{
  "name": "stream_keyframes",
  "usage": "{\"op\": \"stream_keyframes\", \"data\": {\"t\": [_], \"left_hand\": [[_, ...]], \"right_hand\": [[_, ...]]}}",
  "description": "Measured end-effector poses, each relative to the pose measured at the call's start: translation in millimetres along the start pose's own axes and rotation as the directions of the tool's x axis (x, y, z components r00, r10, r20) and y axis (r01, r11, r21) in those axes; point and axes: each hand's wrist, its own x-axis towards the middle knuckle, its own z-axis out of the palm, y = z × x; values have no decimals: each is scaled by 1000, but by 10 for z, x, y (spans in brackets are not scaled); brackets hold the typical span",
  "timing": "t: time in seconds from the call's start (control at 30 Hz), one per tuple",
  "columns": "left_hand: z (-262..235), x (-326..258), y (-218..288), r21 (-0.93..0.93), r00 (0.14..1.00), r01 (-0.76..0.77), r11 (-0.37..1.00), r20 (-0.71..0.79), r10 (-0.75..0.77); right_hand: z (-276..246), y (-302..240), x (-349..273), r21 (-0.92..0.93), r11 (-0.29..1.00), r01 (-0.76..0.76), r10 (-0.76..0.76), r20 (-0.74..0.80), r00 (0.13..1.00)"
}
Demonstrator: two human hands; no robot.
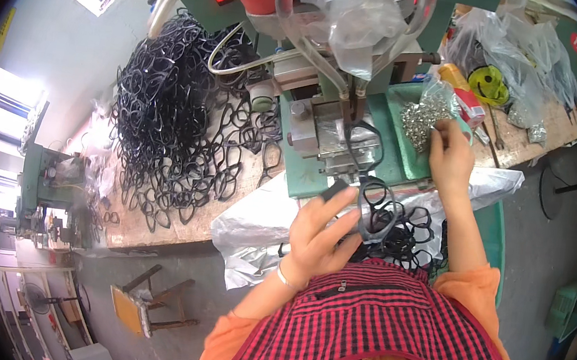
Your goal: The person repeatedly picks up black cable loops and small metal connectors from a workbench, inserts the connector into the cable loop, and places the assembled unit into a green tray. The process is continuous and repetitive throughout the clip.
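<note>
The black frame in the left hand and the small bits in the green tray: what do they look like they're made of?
The eyeglass frame in the left hand looks like glossy black plastic: thin rims, soft highlights. The small parts in the green tray, which the right hand reaches into, glint silvery, probably metal; too small to be sure.

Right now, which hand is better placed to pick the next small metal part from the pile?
Right. The right hand already rests at the pile of small metal parts in the green tray, while the left hand is occupied holding a black eyeglass frame.
</note>
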Motion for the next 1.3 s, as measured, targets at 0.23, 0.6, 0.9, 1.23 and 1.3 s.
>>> {"op": "stream_keyframes", "data": {"t": [0.23,0.6,0.9,1.23,1.3], "left_hand": [[-882,384,-495,232,860,241,942,-502,-96],[-473,23,-2897,819,669,548,171,-306,-677],[-1441,-267,-1902,542,623,755,369,-416,-662],[-1187,-893,-2597,268,589,808,525,-381,-712],[-728,-421,-2202,141,674,720,680,-375,-636]], "right_hand": [[-237,89,-92,177,983,-54,41,73,996],[-240,129,-120,72,994,76,-74,-30,997],[-754,346,-507,107,992,-69,81,-106,991],[-192,-1121,336,634,760,143,-245,77,966],[-30,-1088,333,711,703,-8,-113,123,986]]}}
